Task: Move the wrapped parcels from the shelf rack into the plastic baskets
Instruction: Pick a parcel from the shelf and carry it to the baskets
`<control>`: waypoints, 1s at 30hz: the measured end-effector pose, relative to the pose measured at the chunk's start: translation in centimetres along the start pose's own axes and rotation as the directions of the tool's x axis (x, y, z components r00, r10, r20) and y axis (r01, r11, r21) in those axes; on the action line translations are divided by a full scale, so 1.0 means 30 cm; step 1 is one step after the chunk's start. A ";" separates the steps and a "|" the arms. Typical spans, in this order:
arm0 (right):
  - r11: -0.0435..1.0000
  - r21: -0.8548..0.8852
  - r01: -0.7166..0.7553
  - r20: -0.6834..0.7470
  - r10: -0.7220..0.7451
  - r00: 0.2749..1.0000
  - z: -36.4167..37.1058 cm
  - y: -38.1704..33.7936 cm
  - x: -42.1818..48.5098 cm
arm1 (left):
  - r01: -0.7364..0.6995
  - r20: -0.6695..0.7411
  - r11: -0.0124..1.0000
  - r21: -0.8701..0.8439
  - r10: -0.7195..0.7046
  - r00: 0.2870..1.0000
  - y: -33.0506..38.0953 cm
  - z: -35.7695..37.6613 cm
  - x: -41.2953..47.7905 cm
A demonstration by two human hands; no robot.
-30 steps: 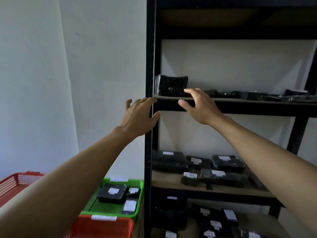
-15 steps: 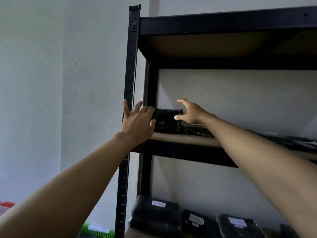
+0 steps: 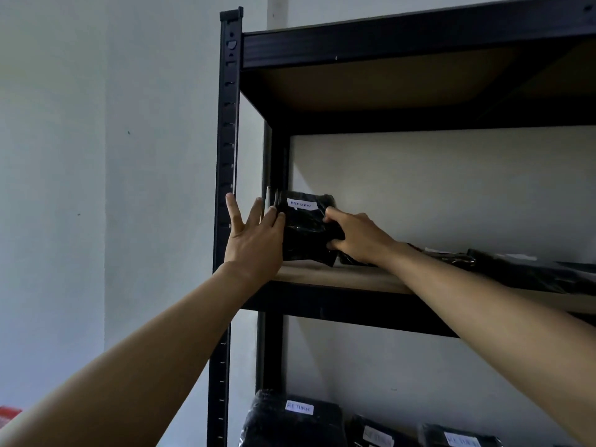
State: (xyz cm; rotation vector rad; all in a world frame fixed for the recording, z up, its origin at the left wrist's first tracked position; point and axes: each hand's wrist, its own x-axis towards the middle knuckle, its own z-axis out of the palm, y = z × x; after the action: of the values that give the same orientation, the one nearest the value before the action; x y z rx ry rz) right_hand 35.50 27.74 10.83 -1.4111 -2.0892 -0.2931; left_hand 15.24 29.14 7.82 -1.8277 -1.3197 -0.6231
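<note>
A person reaches with 2 bare arms to a high board of a black metal shelf rack, where a black-wrapped parcel stands upright at the left end, its white label reading "RETURN". The right hand grips the parcel's right edge, thumb and fingers pinching the dark wrap. The left hand is spread open, fingers splayed, its palm pressed flat against the parcel's left side by the rack's upright post. More flat black parcels lie along the same wooden board to the right. On the board below, 3 labelled parcels sit side by side. A sliver of a red basket shows at far lower left.
</note>
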 end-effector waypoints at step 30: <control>0.793 -0.405 -0.455 0.329 0.591 0.736 -0.159 0.416 -0.024 | -0.217 0.023 0.834 -0.507 0.264 0.964 0.211 -0.028 0.134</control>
State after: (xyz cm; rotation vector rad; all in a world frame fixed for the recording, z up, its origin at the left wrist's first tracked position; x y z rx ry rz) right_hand 48.58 29.99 12.45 -2.3831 -1.8974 -0.0467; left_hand 22.61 29.71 9.42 -2.4280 -1.0120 -0.8046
